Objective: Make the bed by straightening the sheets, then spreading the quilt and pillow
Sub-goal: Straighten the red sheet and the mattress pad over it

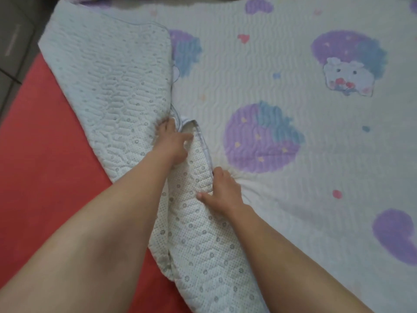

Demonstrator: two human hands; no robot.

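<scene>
1. red mattress [45, 154] lies bare at the lower left, with tiled floor [13, 41] in the upper left corner.
2. left hand [173, 141] and right hand [222, 193] each clutch the folded-over edge of the sheet [293, 64], near centre frame.
3. that flap shows its dotted underside, so i'd guess they're holding it to flip it back over the red.

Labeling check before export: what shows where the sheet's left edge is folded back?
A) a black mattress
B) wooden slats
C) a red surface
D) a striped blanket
C: a red surface lies bare left of the printed sheet, beside its turned-over flap, whose edge the left hand and right hand both hold.
</scene>
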